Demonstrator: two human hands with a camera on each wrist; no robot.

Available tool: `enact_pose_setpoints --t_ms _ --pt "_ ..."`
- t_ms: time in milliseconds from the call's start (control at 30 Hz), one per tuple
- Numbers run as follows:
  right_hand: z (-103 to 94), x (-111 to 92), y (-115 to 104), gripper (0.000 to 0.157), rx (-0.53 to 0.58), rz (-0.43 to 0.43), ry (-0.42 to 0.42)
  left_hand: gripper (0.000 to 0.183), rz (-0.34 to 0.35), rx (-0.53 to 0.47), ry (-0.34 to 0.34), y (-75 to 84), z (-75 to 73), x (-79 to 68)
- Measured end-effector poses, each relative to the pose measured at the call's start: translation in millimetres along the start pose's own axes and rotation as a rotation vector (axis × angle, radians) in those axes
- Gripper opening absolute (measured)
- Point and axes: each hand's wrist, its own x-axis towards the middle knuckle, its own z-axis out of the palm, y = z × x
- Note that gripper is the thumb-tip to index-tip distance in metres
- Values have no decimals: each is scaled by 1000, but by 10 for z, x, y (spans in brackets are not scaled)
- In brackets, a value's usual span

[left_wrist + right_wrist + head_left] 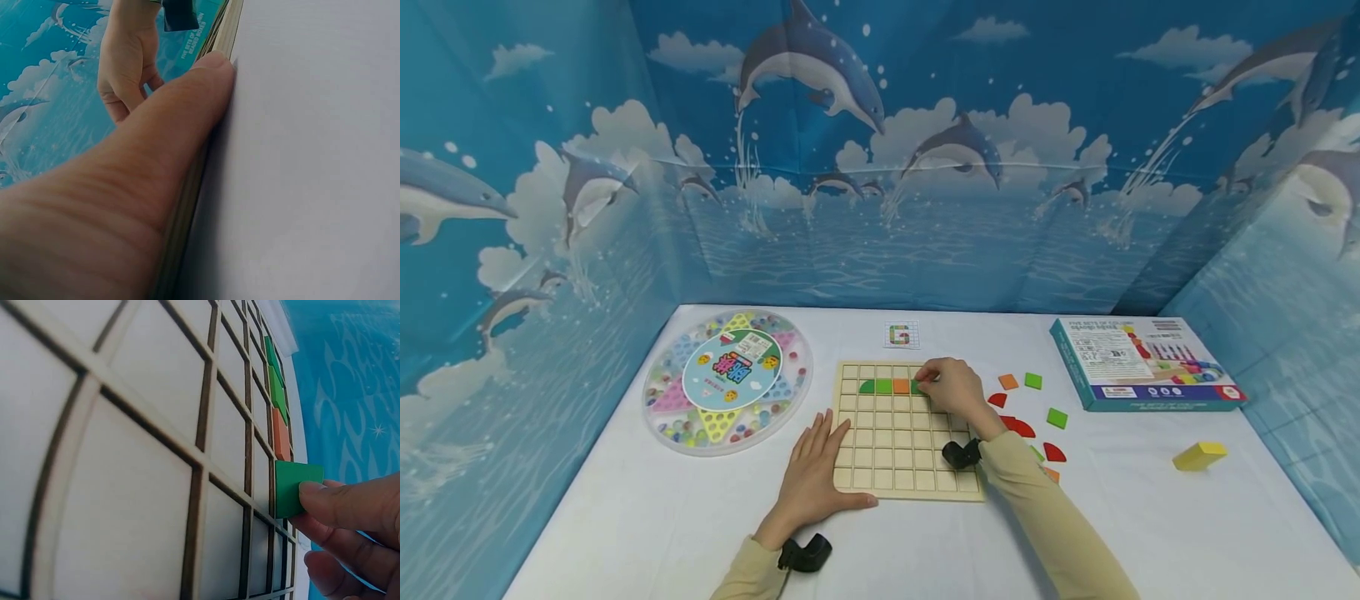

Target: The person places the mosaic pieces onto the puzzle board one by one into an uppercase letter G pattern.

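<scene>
A wooden grid board [883,458] lies on the white table. Fingers spread, my left hand [812,471] rests at its lower left corner, with the thumb [181,103] along the near edge. My right hand [955,387] is over the board's upper right part and pinches a dark green tile [290,487] between thumb and fingers. The tile stands tilted at a cell in the second row. To its left in that row sit an orange square [901,386], a light green square [883,387] and a dark green piece with a rounded corner [867,387].
Right of the board lie loose red quarter-circles [1055,452], green squares [1057,417] and orange squares [1008,382]. A small pattern card [902,335] is behind the board. A round marble game [730,379] stands left; a game box [1150,367] and yellow block [1199,456] stand right.
</scene>
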Motion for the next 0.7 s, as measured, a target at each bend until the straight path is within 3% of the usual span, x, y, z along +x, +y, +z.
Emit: enact_pose_setpoints --t_ms 700 --pt "-12 -34 38 8 -28 10 -32 116 5 -4 -3 12 -12 -3"
